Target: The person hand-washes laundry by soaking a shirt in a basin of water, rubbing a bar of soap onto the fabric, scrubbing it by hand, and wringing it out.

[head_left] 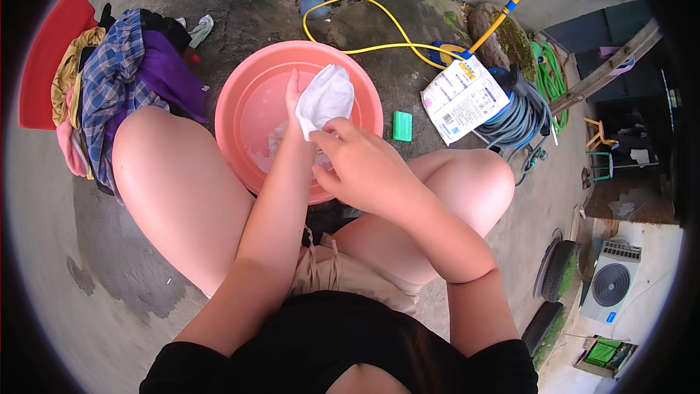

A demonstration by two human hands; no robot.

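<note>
A white cloth (326,99), perhaps a sock, covers the fingers of my left hand (295,99); its thumb points up, free of the cloth. With thumb and fingers below the cloth, my right hand (350,161) holds its lower edge between fingertips. Both hands are over a round pink plastic basin (229,115), which stands between my knees. Cloudy water and a pale wet cloth (277,138), partly hidden by my left forearm, lie in the basin. A green bar of soap (402,126) rests on the concrete right of the basin.
Left of the basin, a red plastic container (49,65) stands behind piled clothes, including a blue plaid shirt (112,74) and purple garment (169,74). At right are a white printed bag (465,101), a coiled grey hose (511,120) and a mossy rock (486,33). A yellow hose (383,11) loops behind the basin.
</note>
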